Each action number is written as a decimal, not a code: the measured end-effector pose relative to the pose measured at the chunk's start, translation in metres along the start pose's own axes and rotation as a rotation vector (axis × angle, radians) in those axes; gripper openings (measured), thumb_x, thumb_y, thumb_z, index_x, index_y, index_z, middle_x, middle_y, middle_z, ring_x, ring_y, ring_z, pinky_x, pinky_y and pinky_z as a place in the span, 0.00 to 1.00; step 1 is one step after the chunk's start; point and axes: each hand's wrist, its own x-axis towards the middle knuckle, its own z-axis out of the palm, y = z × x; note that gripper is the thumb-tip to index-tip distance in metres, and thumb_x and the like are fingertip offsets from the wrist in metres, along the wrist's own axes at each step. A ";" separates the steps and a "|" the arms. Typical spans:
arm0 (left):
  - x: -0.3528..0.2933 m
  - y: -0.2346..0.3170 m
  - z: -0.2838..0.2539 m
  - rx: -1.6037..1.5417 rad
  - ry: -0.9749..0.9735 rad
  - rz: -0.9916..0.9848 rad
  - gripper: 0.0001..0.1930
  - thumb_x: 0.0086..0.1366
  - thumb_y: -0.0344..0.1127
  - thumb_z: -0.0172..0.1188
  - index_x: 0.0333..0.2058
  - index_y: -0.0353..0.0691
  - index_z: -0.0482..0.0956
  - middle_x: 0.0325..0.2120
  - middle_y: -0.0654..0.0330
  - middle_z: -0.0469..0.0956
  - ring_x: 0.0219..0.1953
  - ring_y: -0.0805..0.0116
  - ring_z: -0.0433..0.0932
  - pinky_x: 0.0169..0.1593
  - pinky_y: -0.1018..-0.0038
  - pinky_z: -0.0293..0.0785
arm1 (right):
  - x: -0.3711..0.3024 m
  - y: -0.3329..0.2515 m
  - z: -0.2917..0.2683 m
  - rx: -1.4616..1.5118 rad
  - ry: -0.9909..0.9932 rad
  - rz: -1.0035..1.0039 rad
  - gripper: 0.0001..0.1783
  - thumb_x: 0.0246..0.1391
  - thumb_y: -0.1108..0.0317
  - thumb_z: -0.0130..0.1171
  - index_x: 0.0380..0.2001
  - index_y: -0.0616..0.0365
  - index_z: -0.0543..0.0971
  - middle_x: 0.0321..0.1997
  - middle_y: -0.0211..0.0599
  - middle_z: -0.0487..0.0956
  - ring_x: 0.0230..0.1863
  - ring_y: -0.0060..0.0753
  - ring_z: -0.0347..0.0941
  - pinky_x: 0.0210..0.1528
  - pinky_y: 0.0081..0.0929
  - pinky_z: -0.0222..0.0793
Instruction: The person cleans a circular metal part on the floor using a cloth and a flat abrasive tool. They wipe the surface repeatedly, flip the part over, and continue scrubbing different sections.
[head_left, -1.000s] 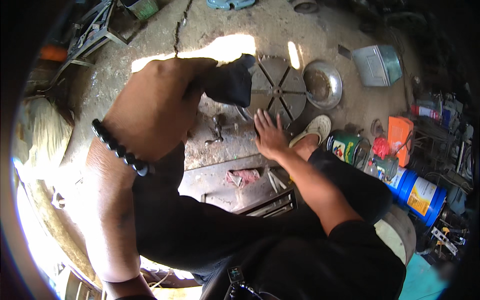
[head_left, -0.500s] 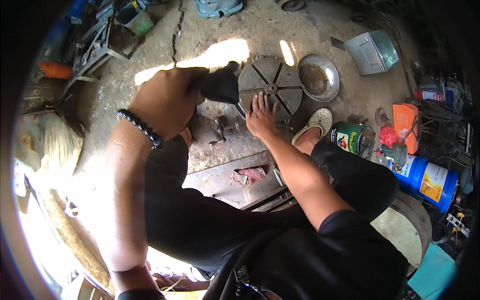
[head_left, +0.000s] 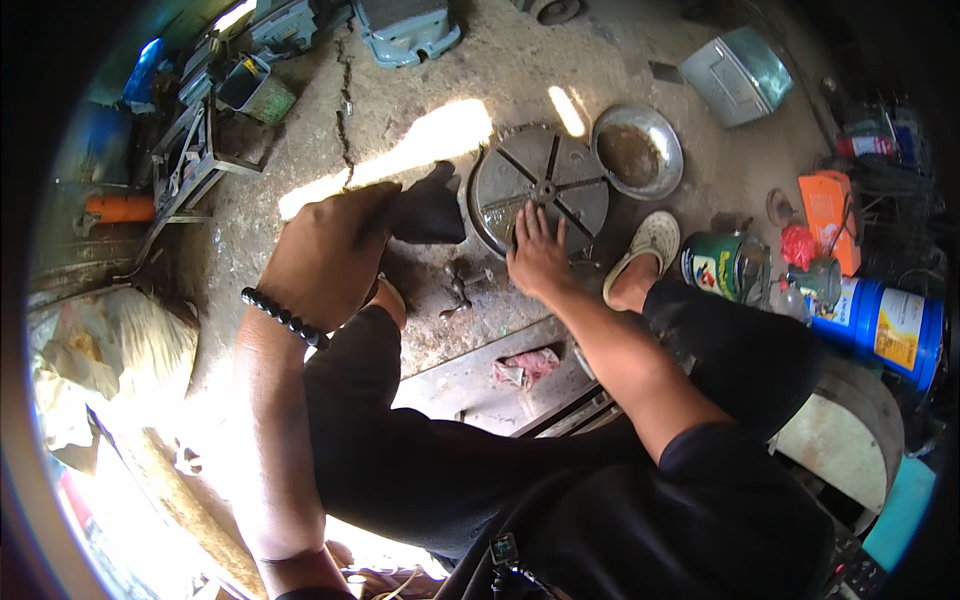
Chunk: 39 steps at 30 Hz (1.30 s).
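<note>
A round grey metal plate (head_left: 520, 185) with radial slots and a hub in its centre lies on the floor before me. My right hand (head_left: 540, 258) rests on its near part, fingers outstretched and holding nothing. Just left of the plate, my left hand (head_left: 325, 248) grips a bunched black cloth (head_left: 430, 212). Its fingers are mostly hidden behind the back of the hand. The cloth's right edge comes close to the plate's rim; whether they touch I cannot tell. A shiny patch shows on the left side of the plate.
Right of the plate stands a metal basin (head_left: 670, 165) with brown contents. A dark metal handle (head_left: 456, 288) lies nearer me, and a pink rag (head_left: 527, 368) lies on a low metal surface. Cans and a blue bucket (head_left: 900, 335) stand at right; a metal frame (head_left: 195, 170) stands at left.
My left hand has drawn the black cloth slightly left and nearer me, off the plate's edge. My right hand has slid a little nearer me on the plate. The whole view has shifted.
</note>
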 end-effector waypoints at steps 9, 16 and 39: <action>0.019 -0.008 0.019 0.092 -0.054 0.039 0.21 0.65 0.32 0.55 0.56 0.39 0.79 0.46 0.46 0.83 0.51 0.48 0.82 0.56 0.61 0.75 | -0.057 0.000 0.006 0.090 -0.341 -0.147 0.39 0.71 0.51 0.39 0.76 0.59 0.46 0.82 0.44 0.41 0.81 0.46 0.39 0.80 0.54 0.32; 0.035 -0.008 0.061 0.205 -0.113 -0.006 0.21 0.63 0.31 0.54 0.55 0.42 0.79 0.45 0.44 0.83 0.50 0.45 0.81 0.54 0.58 0.77 | -0.092 0.111 -0.193 0.296 -0.096 -0.188 0.33 0.68 0.58 0.40 0.73 0.59 0.57 0.72 0.54 0.65 0.70 0.54 0.65 0.74 0.42 0.58; 0.178 0.016 0.364 0.239 0.042 -0.096 0.32 0.67 0.35 0.45 0.70 0.42 0.61 0.74 0.41 0.47 0.74 0.30 0.42 0.73 0.39 0.43 | -0.110 0.319 -0.292 0.499 0.375 -0.309 0.22 0.68 0.68 0.46 0.62 0.57 0.75 0.63 0.41 0.76 0.66 0.34 0.70 0.68 0.29 0.61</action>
